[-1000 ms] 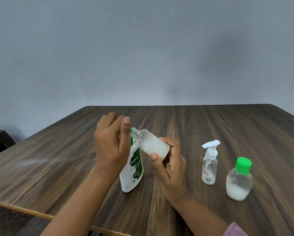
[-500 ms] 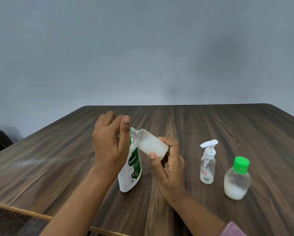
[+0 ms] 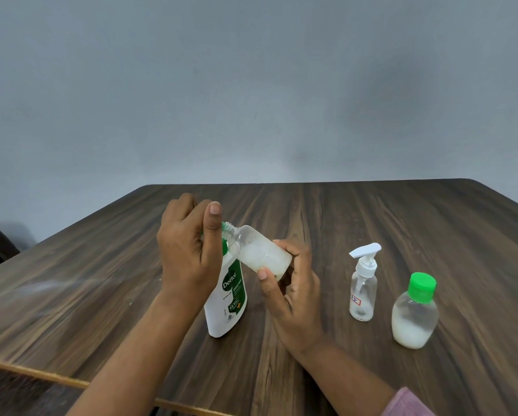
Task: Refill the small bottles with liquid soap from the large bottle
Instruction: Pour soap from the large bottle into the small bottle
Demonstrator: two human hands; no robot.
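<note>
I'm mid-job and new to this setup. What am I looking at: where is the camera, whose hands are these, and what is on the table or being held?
There is no machine here. These are a person's two bare hands, seen by one wide-angle camera worn on the head, looking forward and down. The surface is a dark wooden table. The right hand holds a small clear bottle, tilted, cap off and part full of white soap. Its open neck points at the top of the large white bottle standing on the table. The left hand is curled over that bottle's top; what it grips is hidden. To the right stand a pump bottle and a green-capped bottle, both untouched.
</note>
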